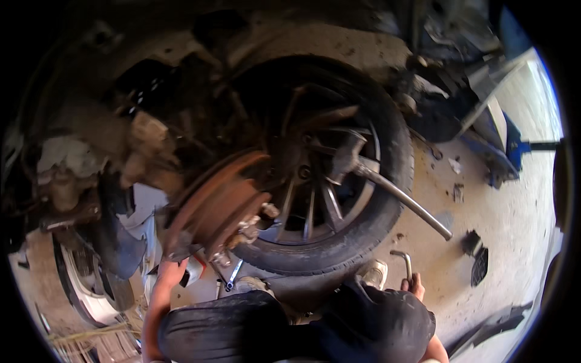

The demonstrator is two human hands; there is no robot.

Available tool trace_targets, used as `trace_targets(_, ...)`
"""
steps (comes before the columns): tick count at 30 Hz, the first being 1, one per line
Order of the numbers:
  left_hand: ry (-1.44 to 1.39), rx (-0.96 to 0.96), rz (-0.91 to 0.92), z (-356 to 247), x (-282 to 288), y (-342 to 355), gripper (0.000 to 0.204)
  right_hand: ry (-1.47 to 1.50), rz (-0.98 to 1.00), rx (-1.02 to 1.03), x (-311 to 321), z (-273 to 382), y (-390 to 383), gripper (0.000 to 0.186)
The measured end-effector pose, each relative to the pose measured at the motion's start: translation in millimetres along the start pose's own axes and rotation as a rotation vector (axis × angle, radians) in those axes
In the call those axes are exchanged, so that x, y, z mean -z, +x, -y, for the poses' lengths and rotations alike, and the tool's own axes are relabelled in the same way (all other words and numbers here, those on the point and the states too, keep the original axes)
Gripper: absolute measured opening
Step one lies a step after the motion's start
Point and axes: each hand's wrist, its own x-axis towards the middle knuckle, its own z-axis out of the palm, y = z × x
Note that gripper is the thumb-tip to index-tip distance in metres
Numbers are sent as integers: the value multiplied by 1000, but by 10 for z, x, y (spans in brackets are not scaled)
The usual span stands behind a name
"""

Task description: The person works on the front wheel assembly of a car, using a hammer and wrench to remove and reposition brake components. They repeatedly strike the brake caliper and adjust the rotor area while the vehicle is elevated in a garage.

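Rusty brake disc [210,209], head view: sits left of the lying wheel [304,173]. Judged heavy, rigid, rough; its outer rim offers the hold. Left hand [173,272] is at its lower edge, fingers hidden, grip cannot be told. Right hand [416,287] pinches a bent metal bar [408,264].

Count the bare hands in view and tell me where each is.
2. The left hand is at the lower edge of the rusty brake disc, partly hidden; the right hand grips a bent metal bar beside the right knee. No others show.
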Motion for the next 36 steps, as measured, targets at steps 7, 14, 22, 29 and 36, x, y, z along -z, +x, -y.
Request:
trace_targets(7, -449, -131, -648, -482, 924, -206, 16, 602, 121, 439, 888, 1597, 95, 20)
trace_targets(14, -404, -725, -976, -1827, 1683, -235, 21, 1049, 251, 834, 897, 3811, 640, 25)
trace_targets(22, -194, -872, -850, -2483, 1568, -23, 53, 1297, 300, 802, 295, 5599, 1119, 49)
trace_targets(29, -103, -922, -916, -2426, 1467, 32, 52, 1290, 416, 790, -67, 5742, 1315, 48)
trace_targets(36, -126, -917, -912, -2416, 1469, 55, 52, 1152, 790, 1021, 52, 5738, 1548, 35)
